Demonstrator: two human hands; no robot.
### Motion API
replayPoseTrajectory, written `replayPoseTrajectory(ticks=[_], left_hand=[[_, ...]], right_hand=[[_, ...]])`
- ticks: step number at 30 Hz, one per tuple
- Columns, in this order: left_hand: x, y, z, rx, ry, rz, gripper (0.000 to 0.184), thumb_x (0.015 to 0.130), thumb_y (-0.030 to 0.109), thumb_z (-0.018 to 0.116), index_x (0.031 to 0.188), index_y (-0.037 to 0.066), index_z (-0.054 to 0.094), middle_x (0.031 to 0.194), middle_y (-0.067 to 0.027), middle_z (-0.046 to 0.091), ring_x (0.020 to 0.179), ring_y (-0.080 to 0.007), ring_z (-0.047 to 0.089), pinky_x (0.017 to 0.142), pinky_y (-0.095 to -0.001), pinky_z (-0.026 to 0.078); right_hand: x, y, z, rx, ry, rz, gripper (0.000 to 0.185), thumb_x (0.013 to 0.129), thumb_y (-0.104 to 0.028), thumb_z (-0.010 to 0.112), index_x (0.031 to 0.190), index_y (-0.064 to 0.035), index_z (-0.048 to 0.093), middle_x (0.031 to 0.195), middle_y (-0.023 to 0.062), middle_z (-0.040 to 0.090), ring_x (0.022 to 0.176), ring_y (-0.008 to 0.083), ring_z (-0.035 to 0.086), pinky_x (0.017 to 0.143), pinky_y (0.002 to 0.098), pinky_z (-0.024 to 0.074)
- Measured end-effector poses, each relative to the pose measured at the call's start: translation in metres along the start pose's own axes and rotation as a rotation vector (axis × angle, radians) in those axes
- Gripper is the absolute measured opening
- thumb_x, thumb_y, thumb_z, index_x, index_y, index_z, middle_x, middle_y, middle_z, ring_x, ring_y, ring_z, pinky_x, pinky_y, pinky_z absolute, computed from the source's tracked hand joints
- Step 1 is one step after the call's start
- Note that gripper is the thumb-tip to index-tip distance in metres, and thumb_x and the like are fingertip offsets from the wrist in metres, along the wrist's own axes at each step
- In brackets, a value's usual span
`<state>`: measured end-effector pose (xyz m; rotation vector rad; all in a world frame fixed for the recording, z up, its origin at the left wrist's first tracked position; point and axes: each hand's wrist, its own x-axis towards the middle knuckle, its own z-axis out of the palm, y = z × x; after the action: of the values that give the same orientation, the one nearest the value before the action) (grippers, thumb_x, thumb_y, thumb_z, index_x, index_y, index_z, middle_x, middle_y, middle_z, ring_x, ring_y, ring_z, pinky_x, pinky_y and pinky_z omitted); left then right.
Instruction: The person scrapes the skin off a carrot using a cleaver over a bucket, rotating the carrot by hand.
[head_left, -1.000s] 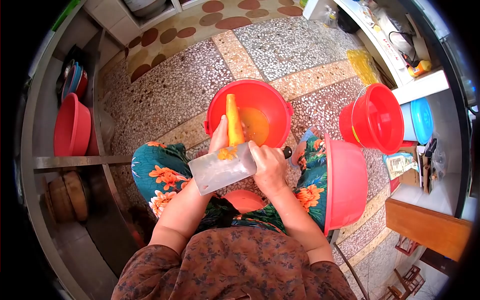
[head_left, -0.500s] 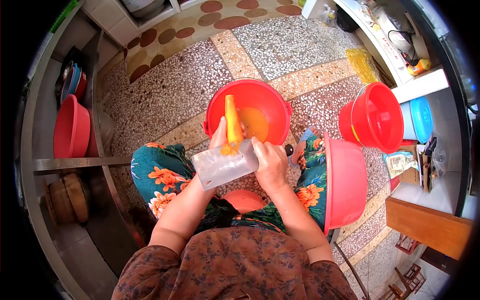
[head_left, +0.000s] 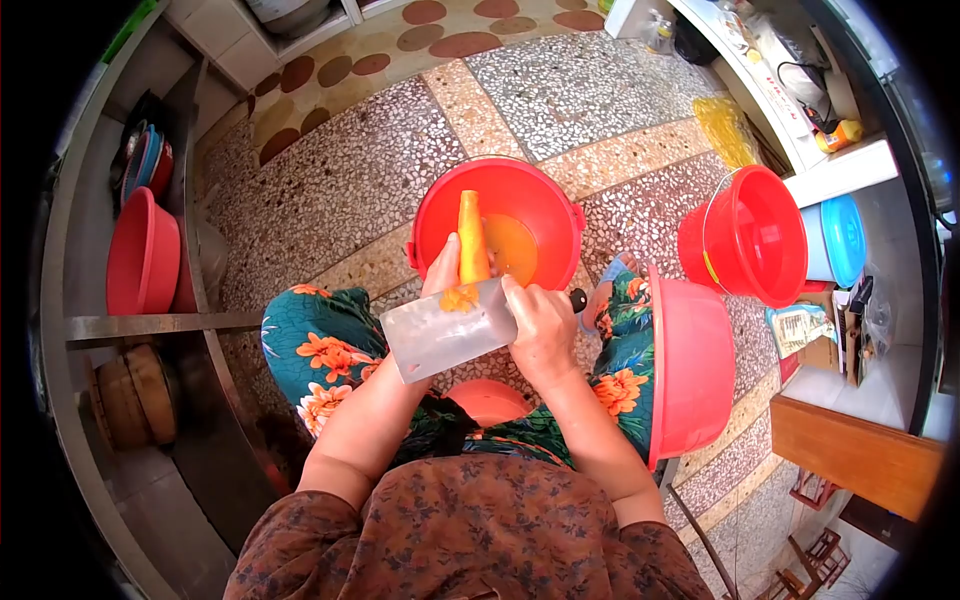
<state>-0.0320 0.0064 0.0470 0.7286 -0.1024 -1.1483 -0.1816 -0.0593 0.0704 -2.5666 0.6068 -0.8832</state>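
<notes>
My left hand point(head_left: 441, 266) is closed around a long orange carrot point(head_left: 471, 235), which points up and away over the red bucket point(head_left: 437, 195). Its lower end is hidden behind the blade. A broad cleaver point(head_left: 440, 335) lies across the carrot's near end, gripped in my right hand point(head_left: 543, 325). The handle's black end point(head_left: 578, 300) sticks out beyond that hand. Orange scrapings point(head_left: 460, 297) cling to the blade's upper edge. Orange-tinted liquid point(head_left: 515, 245) covers the bottom of the bucket.
A pink basin point(head_left: 692, 370) stands by my right leg, with another red bucket point(head_left: 735, 235) beyond it. To the left, a metal shelf point(head_left: 150, 326) holds a pink basin point(head_left: 145, 255). A wooden drawer front point(head_left: 855, 450) juts in at the right.
The carrot's top has shifted slightly right and the carrot stands more upright. My left fingers moved a little right with it. The cleaver blade has shifted slightly.
</notes>
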Motion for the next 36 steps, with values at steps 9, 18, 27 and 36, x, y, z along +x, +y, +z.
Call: replayPoseTrajectory(ticks=[9, 18, 27, 36], left_hand=[[0.000, -0.005, -0.013, -0.085, -0.112, -0.056, 0.049, 0.112, 0.046, 0.040, 0.149, 0.014, 0.046, 0.103, -0.0068, 0.063, 0.087, -0.0177, 0.066, 0.074, -0.0330, 0.058], [0.003, -0.010, -0.021, -0.217, -0.188, -0.097, 0.051, 0.112, 0.046, 0.040, 0.151, 0.015, 0.042, 0.108, -0.0080, 0.064, 0.091, -0.0222, 0.071, 0.073, -0.0347, 0.061], [-0.018, 0.001, 0.027, -0.241, 0.254, -0.202, 0.046, 0.110, 0.046, 0.047, 0.141, 0.014, 0.055, 0.110, -0.0062, 0.067, 0.088, -0.0188, 0.069, 0.077, -0.0341, 0.059], [0.002, -0.005, -0.015, 0.157, 0.012, -0.037, 0.048, 0.111, 0.047, 0.042, 0.144, 0.013, 0.051, 0.099, -0.0045, 0.063, 0.080, -0.0142, 0.064, 0.070, -0.0304, 0.055]], right_hand=[[-0.001, 0.002, 0.002, -0.011, 0.012, 0.020, 0.036, 0.084, -0.004, 0.060, 0.118, -0.0045, 0.067, 0.076, 0.0063, 0.056, 0.074, 0.0270, 0.062, 0.070, 0.0420, 0.0454], [0.000, 0.008, 0.004, -0.037, 0.023, 0.042, 0.036, 0.083, -0.004, 0.060, 0.119, -0.0048, 0.066, 0.076, 0.0071, 0.057, 0.073, 0.0286, 0.061, 0.070, 0.0431, 0.0452], [0.003, 0.018, 0.006, -0.046, 0.072, 0.097, 0.038, 0.081, -0.002, 0.061, 0.119, -0.0056, 0.066, 0.077, 0.0089, 0.059, 0.072, 0.0327, 0.062, 0.067, 0.0456, 0.0459], [-0.002, -0.003, -0.004, -0.005, -0.049, -0.007, 0.040, 0.077, -0.001, 0.069, 0.117, -0.0029, 0.069, 0.082, 0.0065, 0.065, 0.076, 0.0281, 0.066, 0.071, 0.0426, 0.0477]])
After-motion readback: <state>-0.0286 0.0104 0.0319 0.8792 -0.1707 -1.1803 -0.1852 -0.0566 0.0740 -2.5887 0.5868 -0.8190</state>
